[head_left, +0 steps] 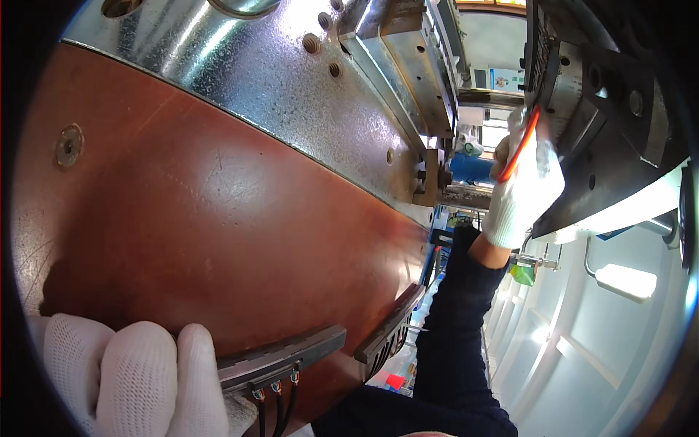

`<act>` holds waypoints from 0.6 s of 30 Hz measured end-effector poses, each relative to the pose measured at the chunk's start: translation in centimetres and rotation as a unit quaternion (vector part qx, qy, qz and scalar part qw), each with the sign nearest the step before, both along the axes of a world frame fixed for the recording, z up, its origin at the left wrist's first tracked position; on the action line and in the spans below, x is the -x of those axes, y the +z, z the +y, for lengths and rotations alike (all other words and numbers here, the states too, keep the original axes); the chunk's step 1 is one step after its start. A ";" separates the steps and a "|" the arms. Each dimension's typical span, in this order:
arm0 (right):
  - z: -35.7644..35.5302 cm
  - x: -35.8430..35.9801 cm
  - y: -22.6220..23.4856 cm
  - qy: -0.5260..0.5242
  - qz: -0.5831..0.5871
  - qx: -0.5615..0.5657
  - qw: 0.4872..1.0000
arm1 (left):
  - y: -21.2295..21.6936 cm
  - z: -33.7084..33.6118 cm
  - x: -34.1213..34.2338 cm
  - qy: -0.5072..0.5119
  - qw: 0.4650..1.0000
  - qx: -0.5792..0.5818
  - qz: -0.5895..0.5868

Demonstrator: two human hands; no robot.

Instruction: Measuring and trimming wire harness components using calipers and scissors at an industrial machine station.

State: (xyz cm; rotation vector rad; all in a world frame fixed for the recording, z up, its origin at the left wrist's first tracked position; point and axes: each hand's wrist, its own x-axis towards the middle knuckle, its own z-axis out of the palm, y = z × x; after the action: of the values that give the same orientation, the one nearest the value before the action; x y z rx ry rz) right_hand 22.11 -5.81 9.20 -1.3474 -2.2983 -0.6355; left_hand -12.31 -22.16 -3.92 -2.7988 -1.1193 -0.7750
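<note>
- Plate (240,226), 9 o'clock: looks slick; I'd fear a slip.
- Block (619,171), 3 o'clock: edges might scrape gloves.
- Left hand (138,382), 8 o'clock: fingers bent, hold hidden; I can't tell.
- Right hand (528,175), 2–3 o'clock: fingers curled on the orange strip (520,151).
- Strip, 2 o'clock: loose grip could drop it.
- Wires (279,411), 7 o'clock: could snag.

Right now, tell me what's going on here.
A person in white gloves is at a metal machine. Their right hand, raised beside a dark machine part, holds a slim orange-red item. Their left hand is beside a dark bar over a brown panel; whether it grips the bar is unclear.
</note>
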 end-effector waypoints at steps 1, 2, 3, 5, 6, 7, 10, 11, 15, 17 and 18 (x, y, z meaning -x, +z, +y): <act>0.2 0.0 0.2 -0.014 -0.078 -0.035 0.996 | 0.0 -0.1 0.0 -0.002 1.000 0.002 0.002; 0.3 -0.1 -0.1 -0.006 0.015 0.008 1.000 | 0.0 -0.1 0.1 -0.004 1.000 0.005 0.001; 0.3 -0.1 -0.1 -0.014 0.045 0.023 0.999 | 0.1 -0.1 0.1 -0.004 1.000 0.006 0.004; 0.0 0.0 -0.2 -0.012 0.073 0.046 0.996 | 0.2 0.0 0.1 -0.005 1.000 0.010 0.006; -0.3 0.1 -0.1 -0.051 0.115 0.058 0.990 | 0.4 0.0 0.1 -0.006 1.000 0.014 0.009; -0.8 0.3 0.0 -0.075 0.124 0.063 0.987 | 0.6 0.1 0.1 -0.007 1.000 0.018 0.012; -3.5 1.3 -0.3 -0.046 0.250 0.164 0.953 | 1.4 0.7 0.0 -0.010 0.999 0.036 0.021; -4.7 1.6 -0.7 -0.016 0.306 0.211 0.928 | 1.7 1.0 0.0 -0.011 0.999 0.051 0.011; -8.5 2.5 -3.1 -0.053 0.411 0.343 0.843 | 3.3 2.1 -0.7 -0.011 0.992 0.118 -0.039; -8.5 2.6 -3.6 0.005 0.398 0.369 0.840 | 4.9 1.9 -1.4 0.033 0.975 0.192 -0.106; -8.2 2.7 -3.7 0.030 0.415 0.371 0.830 | 5.4 2.3 -1.6 0.036 0.968 0.220 -0.114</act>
State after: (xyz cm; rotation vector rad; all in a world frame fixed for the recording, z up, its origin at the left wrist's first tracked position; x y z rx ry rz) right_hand 19.39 -13.96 5.46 -1.4188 -1.8212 0.8424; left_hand -10.74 -19.83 1.46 -3.0477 -1.6005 -0.9658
